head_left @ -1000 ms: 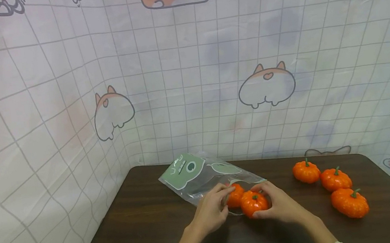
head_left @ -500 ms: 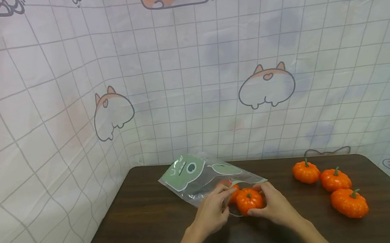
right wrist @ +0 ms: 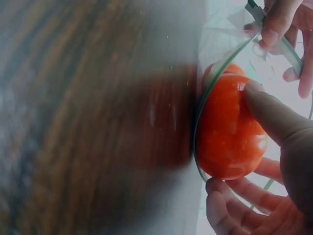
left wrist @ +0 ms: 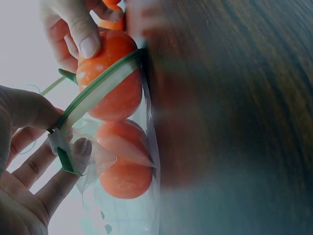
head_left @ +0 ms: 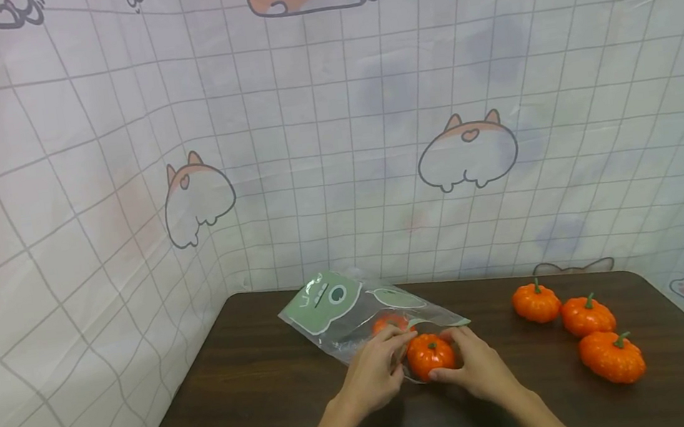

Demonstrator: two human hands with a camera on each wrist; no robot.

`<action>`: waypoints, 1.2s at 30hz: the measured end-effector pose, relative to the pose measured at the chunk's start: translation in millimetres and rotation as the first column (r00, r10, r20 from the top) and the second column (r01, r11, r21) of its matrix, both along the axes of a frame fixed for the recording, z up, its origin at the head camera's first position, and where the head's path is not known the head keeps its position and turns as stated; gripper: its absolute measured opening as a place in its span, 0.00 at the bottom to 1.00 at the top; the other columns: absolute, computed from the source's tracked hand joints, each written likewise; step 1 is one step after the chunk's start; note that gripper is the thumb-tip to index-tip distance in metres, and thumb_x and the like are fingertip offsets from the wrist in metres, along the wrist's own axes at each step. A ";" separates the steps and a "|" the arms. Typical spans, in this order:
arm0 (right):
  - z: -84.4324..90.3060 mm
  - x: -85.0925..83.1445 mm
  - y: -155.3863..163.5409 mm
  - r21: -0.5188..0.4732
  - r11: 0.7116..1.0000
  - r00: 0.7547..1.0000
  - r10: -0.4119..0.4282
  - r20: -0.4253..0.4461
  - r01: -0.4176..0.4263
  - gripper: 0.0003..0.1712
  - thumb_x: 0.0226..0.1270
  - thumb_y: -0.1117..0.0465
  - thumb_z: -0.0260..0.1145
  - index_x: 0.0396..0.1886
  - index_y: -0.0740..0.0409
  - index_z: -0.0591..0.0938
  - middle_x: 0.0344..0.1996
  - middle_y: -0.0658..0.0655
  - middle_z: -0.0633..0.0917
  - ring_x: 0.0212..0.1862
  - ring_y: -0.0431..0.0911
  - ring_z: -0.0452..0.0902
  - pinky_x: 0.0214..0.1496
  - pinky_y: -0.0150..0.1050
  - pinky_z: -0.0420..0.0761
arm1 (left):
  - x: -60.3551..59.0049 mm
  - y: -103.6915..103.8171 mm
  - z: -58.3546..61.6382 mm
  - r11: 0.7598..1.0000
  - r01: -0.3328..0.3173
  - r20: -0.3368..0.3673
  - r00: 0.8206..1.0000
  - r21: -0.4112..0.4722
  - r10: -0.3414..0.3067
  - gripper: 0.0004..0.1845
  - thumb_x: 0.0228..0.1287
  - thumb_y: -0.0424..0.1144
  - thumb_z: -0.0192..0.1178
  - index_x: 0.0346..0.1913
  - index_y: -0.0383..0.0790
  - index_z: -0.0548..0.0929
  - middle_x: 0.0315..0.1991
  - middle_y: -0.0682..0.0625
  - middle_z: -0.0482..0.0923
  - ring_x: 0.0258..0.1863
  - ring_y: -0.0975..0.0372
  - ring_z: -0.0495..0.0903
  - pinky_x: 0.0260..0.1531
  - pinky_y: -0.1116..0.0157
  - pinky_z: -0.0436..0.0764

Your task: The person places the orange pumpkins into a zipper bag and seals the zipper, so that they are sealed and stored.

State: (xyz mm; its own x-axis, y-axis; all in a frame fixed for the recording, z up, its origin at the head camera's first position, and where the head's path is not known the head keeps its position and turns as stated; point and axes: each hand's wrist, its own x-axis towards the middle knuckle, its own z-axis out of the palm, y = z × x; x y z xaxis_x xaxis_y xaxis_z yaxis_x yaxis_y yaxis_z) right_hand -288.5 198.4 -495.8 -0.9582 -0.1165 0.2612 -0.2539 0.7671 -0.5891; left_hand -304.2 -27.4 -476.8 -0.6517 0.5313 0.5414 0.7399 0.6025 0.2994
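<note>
My right hand (head_left: 480,367) grips a small orange pumpkin (head_left: 430,357) with a green stem, thumb on one side and fingers on the other. In the left wrist view that pumpkin (left wrist: 110,78) sits partly inside the mouth of a clear zip bag (left wrist: 152,147) with a green zip edge. My left hand (head_left: 373,375) pinches the bag's edge by the slider between thumb and fingers, keeping the mouth apart. Another pumpkin (left wrist: 124,161) lies deeper in the bag, behind the first. The bag (head_left: 328,305) lies flat, printed with a green cartoon face.
Three more pumpkins stand together at the right of the dark wooden table (head_left: 229,394): a back one (head_left: 537,302), a middle one (head_left: 589,316) and a front one (head_left: 612,357). A white gridded cloth (head_left: 339,192) with cartoon dogs hangs behind and at the sides.
My right hand has moved left, pushing its pumpkin into the bag's mouth. The other pumpkin has slid further back into the bag. My left hand has stayed at the bag's edge.
</note>
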 end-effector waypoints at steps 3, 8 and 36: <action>-0.3 0.2 -1.0 -0.007 1.000 1.000 0.004 0.000 -0.004 0.41 0.50 0.43 0.82 0.60 0.57 0.79 0.57 0.59 0.81 0.54 0.55 0.82 0.54 0.57 0.82 | -0.1 0.0 -0.5 1.000 0.005 -0.009 1.000 0.005 -0.004 0.30 0.50 0.26 0.68 0.61 0.44 0.85 0.50 0.55 0.82 0.31 0.68 0.70 0.31 0.73 0.70; -0.1 0.1 -2.7 -0.044 0.999 1.000 0.018 0.014 -0.017 0.39 0.50 0.46 0.83 0.58 0.58 0.79 0.56 0.59 0.81 0.53 0.55 0.82 0.53 0.55 0.83 | -0.5 -0.1 -0.6 1.000 0.007 -0.033 0.999 0.006 -0.007 0.30 0.50 0.27 0.69 0.60 0.45 0.85 0.49 0.56 0.83 0.32 0.69 0.71 0.32 0.74 0.71; -1.5 -3.7 8.7 -0.167 0.963 0.976 0.217 0.028 -0.210 0.27 0.62 0.57 0.76 0.59 0.59 0.79 0.57 0.62 0.82 0.51 0.55 0.86 0.47 0.42 0.86 | -0.2 -1.1 -1.8 1.000 0.012 -0.036 0.999 0.019 -0.011 0.29 0.50 0.27 0.69 0.59 0.44 0.86 0.47 0.56 0.83 0.27 0.71 0.66 0.28 0.77 0.65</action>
